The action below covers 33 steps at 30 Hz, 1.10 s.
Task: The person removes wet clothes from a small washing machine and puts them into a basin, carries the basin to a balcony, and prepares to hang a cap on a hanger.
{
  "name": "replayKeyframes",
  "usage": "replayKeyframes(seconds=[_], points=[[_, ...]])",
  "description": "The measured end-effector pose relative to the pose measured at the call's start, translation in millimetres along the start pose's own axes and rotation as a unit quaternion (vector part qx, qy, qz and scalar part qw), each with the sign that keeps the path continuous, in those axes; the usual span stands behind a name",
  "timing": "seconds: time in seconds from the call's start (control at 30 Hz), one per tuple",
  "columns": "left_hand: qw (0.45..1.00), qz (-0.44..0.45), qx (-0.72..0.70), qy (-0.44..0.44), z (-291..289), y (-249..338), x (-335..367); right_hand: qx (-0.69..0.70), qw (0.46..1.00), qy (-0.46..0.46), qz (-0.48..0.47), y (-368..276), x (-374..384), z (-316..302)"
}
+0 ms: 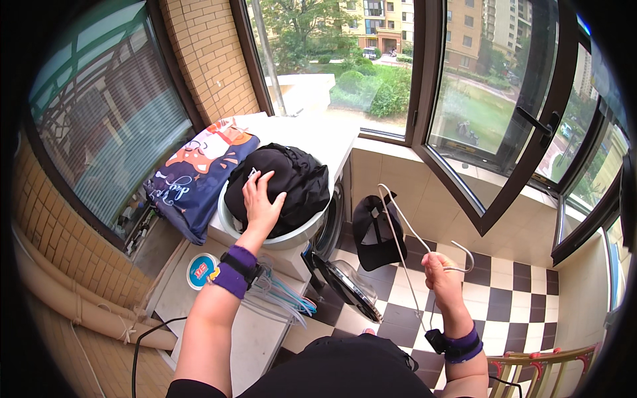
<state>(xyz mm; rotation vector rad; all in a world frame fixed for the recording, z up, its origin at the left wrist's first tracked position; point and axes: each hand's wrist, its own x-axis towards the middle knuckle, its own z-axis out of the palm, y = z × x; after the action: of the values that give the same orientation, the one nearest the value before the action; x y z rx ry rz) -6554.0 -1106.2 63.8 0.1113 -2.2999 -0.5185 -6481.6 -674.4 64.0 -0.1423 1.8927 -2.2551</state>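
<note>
My left hand [261,203] lies with fingers spread on a heap of black cloth items [298,179]. These fill a pale round basin [285,242] on top of a white front-loading washing machine [345,142]. My right hand [440,273] is closed round a thin metal wire hanger [406,222], near its hook. The hanger is held tilted in the air over the floor. A black cap [377,233] with a brim and a strap hangs at the hanger's far end; how it is attached I cannot make out.
The washer's round door [345,288] stands open below the basin. Several more hangers [275,288] and a round tub [202,270] lie on a low white surface at left. A dark printed bag [199,176] sits beside the basin. An open window sash [497,119] juts in at right.
</note>
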Motion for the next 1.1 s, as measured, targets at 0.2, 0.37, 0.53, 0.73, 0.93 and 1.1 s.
replayKeyframes(seconds=[0.2, 0.37, 0.53, 0.73, 0.93, 1.1], points=[[0.987, 0.056, 0.142, -0.04, 22.3, 5.6, 15.4, 0.091, 0.995, 0.037, 0.0, 18.9, 13.1, 10.2], [0.987, 0.107, 0.112, 0.048, 20.0, -14.4, 26.6, 0.077, 0.996, 0.051, 0.004, 12.1, 17.1, 8.0], [0.983, 0.096, -0.046, 0.149, -13.7, -14.9, 69.8, 0.074, 0.995, 0.073, -0.002, 13.3, 18.4, -0.8], [0.939, 0.085, -0.231, 0.239, -89.7, -6.0, 97.9, 0.104, 0.992, 0.069, 0.007, 1.5, 22.5, -8.8], [0.922, 0.081, -0.331, 0.187, -138.8, 88.9, 41.7, 0.106, 0.991, 0.079, 0.015, -18.5, 19.0, -33.5], [0.875, 0.03, -0.483, -0.02, -110.5, 145.1, -21.1, 0.074, 0.991, 0.103, 0.028, -45.5, 8.3, -44.6]])
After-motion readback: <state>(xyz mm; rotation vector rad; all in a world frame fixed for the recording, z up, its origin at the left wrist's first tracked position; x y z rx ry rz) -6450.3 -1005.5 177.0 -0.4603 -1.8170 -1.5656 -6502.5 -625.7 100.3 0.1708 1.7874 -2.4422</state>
